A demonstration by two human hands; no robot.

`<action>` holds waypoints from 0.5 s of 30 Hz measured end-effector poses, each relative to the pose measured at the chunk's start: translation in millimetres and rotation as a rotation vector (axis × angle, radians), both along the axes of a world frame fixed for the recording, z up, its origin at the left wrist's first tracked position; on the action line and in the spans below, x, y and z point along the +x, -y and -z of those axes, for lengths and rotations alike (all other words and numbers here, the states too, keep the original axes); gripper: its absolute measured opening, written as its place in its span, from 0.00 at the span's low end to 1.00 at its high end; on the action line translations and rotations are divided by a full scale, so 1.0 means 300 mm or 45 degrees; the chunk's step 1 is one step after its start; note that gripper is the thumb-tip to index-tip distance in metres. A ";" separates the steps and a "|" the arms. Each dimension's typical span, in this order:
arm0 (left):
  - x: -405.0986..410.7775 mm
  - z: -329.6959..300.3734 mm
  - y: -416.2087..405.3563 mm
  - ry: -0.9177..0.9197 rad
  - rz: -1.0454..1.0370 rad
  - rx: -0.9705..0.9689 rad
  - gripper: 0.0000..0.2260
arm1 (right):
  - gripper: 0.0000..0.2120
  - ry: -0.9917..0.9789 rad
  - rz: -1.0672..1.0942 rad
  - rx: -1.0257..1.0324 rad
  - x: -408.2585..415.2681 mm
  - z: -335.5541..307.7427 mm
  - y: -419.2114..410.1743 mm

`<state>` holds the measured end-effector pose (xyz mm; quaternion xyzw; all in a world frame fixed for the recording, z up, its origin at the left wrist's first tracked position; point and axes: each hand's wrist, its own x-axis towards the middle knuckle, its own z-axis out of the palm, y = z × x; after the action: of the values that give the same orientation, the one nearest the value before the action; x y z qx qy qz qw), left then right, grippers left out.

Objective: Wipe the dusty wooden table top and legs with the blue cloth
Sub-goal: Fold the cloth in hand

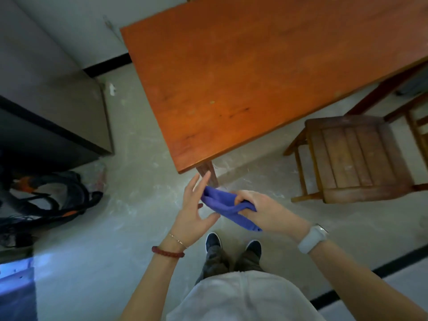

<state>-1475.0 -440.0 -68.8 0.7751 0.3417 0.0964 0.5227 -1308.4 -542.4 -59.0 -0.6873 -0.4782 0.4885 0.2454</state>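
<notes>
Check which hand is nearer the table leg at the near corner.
Left. The left hand has its fingertips just beside the table leg; the right hand sits lower right, gripping the blue cloth.

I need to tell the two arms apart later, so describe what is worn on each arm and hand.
Both forearms are bare, with no sleeves showing and no gloves. The left hand has two bracelets at its wrist: a thick dark red beaded or braided one and a thin pale chain. The right hand has a pale grey watch with a smooth band at its wrist.
</notes>
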 end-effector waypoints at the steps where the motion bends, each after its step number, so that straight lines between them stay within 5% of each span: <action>1: -0.009 -0.027 -0.011 0.025 0.042 0.102 0.31 | 0.17 0.011 -0.052 0.020 0.002 -0.041 -0.010; 8: -0.050 -0.072 -0.063 0.015 0.186 0.544 0.13 | 0.06 0.250 -0.287 0.189 0.007 -0.212 -0.093; 15: -0.062 -0.098 -0.086 -0.006 0.065 0.133 0.11 | 0.14 0.187 -0.013 0.255 0.012 -0.312 -0.126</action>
<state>-1493.5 -414.3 -39.3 0.8101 0.3175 0.0988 0.4829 -1304.7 -504.6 34.5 -0.6908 -0.5449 0.3880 0.2746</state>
